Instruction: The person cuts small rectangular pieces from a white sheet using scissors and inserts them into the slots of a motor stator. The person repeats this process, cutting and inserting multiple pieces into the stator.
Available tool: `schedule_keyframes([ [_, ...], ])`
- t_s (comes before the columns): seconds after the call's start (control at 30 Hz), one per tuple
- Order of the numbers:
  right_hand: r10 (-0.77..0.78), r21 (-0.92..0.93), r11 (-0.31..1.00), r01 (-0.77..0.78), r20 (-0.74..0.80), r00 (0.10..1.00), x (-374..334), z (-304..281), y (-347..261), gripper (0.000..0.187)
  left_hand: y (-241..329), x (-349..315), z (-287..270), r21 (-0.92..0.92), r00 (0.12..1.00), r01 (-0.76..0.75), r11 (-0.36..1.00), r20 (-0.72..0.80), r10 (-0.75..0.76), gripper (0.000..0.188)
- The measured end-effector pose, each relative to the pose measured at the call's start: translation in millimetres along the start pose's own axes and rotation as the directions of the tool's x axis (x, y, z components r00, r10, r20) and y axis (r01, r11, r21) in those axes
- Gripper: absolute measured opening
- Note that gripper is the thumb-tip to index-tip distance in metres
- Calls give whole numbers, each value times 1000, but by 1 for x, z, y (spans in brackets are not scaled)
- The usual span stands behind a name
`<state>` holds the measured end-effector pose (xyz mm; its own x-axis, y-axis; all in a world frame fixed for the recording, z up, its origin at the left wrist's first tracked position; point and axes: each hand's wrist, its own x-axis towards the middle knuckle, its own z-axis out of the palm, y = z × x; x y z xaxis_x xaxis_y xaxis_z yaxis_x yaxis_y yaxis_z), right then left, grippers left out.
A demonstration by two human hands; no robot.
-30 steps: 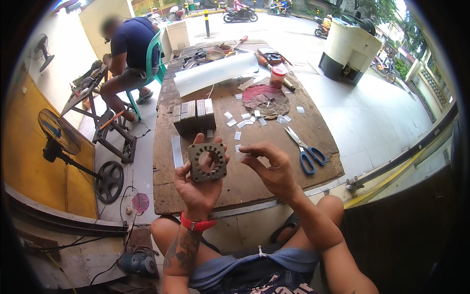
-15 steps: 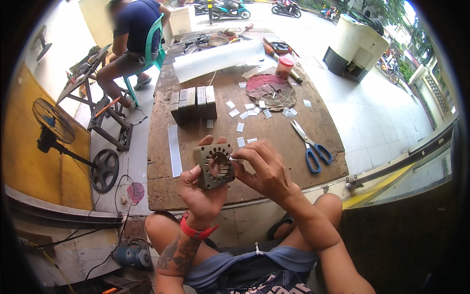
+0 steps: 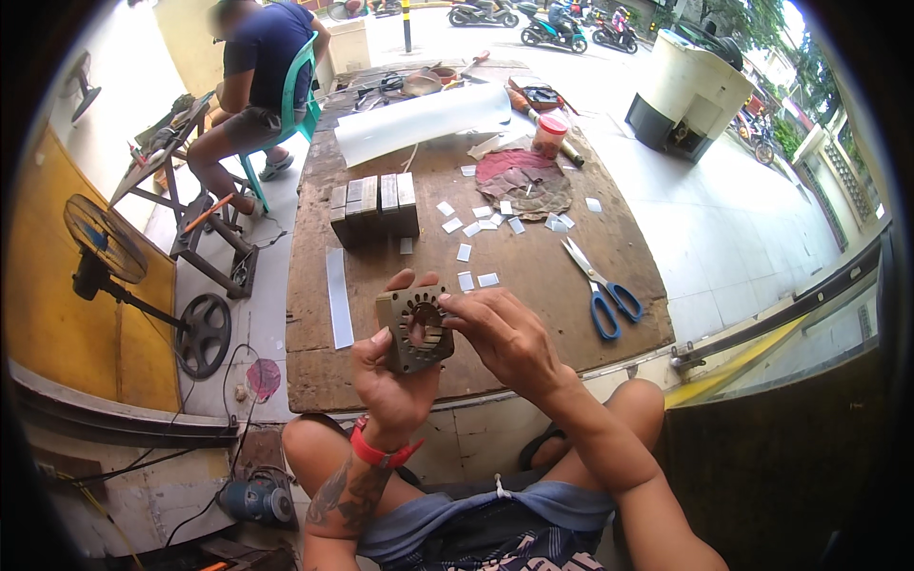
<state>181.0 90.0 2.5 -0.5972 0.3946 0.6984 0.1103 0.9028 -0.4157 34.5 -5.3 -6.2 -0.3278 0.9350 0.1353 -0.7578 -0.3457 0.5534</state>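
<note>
Head view: left hand (image 3: 395,376) clamps the slotted steel stator core (image 3: 415,328) by its outer edges above the wooden table (image 3: 533,276); right hand (image 3: 505,338) pinches at a slot. Likely heavy, rigid

Position: worn on the seated person's head, above the lap
Direction: looks down and forward over the wooden table (image 3: 533,285) toward the street
Nearness: close to both hands, the far table end small
Lens: wide fisheye, edges bend
</note>
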Motion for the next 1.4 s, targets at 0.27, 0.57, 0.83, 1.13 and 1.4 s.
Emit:
schedule_keyframes([
  [0.27, 82, 79, 994, -78, -45, 996, -7, 13, -11, 42, 1, 3, -7, -89, 999, -44, 995, -34, 41, 71],
  [0.57, 548, -224, 786, -576, -179, 818, 4, -79, 123, 23, 24, 14, -7, -190, 997, -23, 982, -72, 9, 67],
  [0.83, 640, -417, 683, -599, -54, 767, 9, -113, 195, 24, 24, 21, -5, -216, 999, 6, 976, -38, -14, 72],
  [1.13, 619, -530, 623, -575, -115, 777, -6, -77, 200, 25, 21, 21, -7, -277, 996, 51, 960, -53, -69, 70],
  [1.4, 691, -529, 558, -639, -130, 711, -8, -67, 197, 23, 23, 21, -12, -258, 996, 52, 965, -51, -67, 68],
])
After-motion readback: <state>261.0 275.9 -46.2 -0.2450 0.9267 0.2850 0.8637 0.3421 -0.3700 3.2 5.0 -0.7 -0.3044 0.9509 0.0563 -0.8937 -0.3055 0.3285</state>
